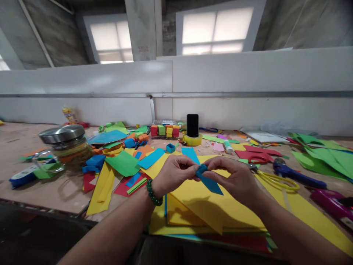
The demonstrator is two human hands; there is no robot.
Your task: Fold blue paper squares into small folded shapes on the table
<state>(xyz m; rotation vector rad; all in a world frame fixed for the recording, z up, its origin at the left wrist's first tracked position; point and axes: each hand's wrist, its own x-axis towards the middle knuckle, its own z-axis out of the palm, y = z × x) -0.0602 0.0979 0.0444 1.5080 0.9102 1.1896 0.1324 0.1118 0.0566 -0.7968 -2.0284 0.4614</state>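
Both hands meet over a stack of yellow paper sheets and pinch one blue paper strip, whose folded part sits between the fingertips. My left hand, with a green bead bracelet at the wrist, closes thumb and fingers on the fold's left side. From the right, my right hand pinches the same fold, and a loose end slants down toward the lower right. Behind the fingers another blue paper piece points away; whether it joins the strip I cannot tell. A small folded blue ring stands just beyond.
Yellow-handled scissors, blue-handled pliers and a magenta tool lie right. A phone stands in a yellow tape roll. A lidded glass jar stands left. Small coloured paper cubes sit at the back.
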